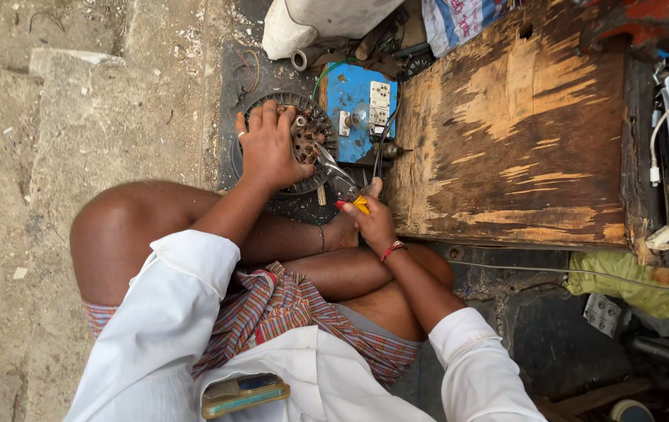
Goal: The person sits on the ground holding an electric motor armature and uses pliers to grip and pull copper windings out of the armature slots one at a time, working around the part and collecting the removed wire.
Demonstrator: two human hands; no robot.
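Nearest the camera, a flat case with a pale green edge is sticking out of the white shirt, its lower part cut off by the frame. The person is sitting cross-legged on the ground, a striped cloth lying across the lap.

The right hand, with a red thread at the wrist, is closing around the yellow and red handles of a pair of pliers; its fingers are wrapping the grips so tightly that most of the handles are hidden, and only a yellow tip and a red tip are showing. The metal nose of the pliers is pointing up and left into the middle of a round motor part, though how far the tips are parted is hard to make out.

The left hand, wearing 1 ring, is lying palm-down on that round part, fingers spread and curving over its rim, covering the left half. The rusty centre is showing just right of the fingers, touching the pliers' nose. The part is resting on the dark floor just ahead of the knees.

Beyond it, a blue switchboard is lying beside a worn wooden table. A white sack is cut off at the top edge, and the cluttered things at the far right are too jumbled to tell apart
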